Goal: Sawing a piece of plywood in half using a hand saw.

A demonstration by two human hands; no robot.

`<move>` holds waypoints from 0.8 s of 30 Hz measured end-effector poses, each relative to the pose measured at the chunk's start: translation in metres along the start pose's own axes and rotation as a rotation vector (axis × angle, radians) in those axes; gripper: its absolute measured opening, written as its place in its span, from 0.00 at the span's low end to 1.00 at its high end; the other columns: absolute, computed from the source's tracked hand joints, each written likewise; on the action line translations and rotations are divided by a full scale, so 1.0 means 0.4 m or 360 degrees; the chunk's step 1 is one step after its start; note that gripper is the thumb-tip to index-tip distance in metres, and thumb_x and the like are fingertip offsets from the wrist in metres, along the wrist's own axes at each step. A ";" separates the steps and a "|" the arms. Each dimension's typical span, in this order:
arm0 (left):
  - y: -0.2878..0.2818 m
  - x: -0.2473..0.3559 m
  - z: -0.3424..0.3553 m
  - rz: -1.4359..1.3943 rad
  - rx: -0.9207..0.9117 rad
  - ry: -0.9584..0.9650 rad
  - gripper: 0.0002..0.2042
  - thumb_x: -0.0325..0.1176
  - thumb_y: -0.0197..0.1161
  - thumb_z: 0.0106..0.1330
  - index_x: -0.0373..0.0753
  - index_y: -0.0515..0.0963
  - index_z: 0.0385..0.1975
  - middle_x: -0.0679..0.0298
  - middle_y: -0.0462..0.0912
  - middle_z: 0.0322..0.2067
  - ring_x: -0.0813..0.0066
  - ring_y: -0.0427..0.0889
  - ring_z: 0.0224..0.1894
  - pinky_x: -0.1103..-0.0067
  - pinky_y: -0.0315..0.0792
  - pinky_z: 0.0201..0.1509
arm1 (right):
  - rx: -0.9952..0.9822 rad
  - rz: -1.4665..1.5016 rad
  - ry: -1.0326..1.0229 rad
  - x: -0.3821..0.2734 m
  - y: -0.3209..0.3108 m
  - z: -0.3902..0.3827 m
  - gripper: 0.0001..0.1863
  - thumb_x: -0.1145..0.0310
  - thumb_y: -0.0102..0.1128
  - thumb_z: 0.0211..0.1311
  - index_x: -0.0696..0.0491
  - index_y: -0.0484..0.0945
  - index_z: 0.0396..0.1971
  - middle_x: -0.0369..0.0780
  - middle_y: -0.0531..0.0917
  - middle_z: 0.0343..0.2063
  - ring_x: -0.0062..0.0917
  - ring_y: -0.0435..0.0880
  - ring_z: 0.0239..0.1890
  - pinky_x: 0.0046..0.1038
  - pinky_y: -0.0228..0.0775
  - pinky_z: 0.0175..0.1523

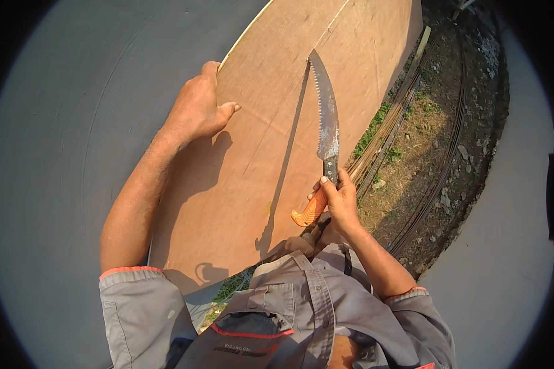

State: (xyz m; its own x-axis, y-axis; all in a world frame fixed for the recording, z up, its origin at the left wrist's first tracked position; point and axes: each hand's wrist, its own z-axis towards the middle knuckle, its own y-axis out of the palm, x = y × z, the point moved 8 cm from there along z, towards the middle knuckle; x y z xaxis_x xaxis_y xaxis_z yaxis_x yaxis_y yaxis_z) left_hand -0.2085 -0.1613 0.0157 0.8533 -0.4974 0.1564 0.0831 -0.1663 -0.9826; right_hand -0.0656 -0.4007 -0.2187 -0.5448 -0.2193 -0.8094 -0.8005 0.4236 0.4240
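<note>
Grey shirt [305, 295] is filling the lower edge. The left hand [198, 111] is clasping the board [246, 178] at its left edge, thumb spread on the face. The right hand [340, 200], fingers curled, is gripping the saw [330, 132] by its orange handle. Its blade is overlapping the board; whether it is touching is unclear. Poles [374, 147] are lying to the right.

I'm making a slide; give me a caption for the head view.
Right hand holding a curved saw over a wooden sheet, left hand gripping its edge.
</note>
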 end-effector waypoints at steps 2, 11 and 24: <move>-0.013 0.022 0.005 -0.0167 -0.0043 -0.0018 0.28 0.32 0.72 0.62 0.28 0.68 0.57 0.42 0.83 0.40 0.55 0.88 0.43 0.62 0.83 0.45 | 0.0049 0.0028 0.0004 -0.013 -0.001 -0.003 0.16 0.68 0.57 0.75 0.58 0.69 0.56 0.40 0.82 0.30 0.26 0.86 0.27 0.28 0.81 0.34; 0.044 0.014 0.053 -0.0815 -0.0323 -0.0024 0.30 0.38 0.74 0.57 0.30 0.75 0.58 0.49 0.84 0.48 0.61 0.84 0.53 0.66 0.76 0.58 | 0.0294 0.0270 -0.0325 -0.034 0.018 -0.021 0.28 0.72 0.49 0.77 0.56 0.58 0.74 0.37 0.76 0.28 0.18 0.77 0.22 0.24 0.79 0.29; 0.060 0.058 0.073 -0.1119 -0.0366 0.0122 0.25 0.27 0.66 0.63 0.23 0.72 0.59 0.49 0.85 0.49 0.66 0.85 0.48 0.71 0.78 0.55 | 0.0467 0.0167 -0.0536 -0.069 0.065 -0.032 0.34 0.75 0.48 0.75 0.53 0.52 0.79 0.35 0.75 0.26 0.16 0.75 0.20 0.23 0.75 0.24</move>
State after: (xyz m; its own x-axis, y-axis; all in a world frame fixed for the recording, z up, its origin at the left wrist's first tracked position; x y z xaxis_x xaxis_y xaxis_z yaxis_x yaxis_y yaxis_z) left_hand -0.1717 -0.1520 -0.0073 0.5996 -0.2646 0.7553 0.4792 -0.6372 -0.6036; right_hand -0.0746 -0.3946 -0.1801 -0.4686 0.1156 -0.8758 -0.6141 0.6701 0.4170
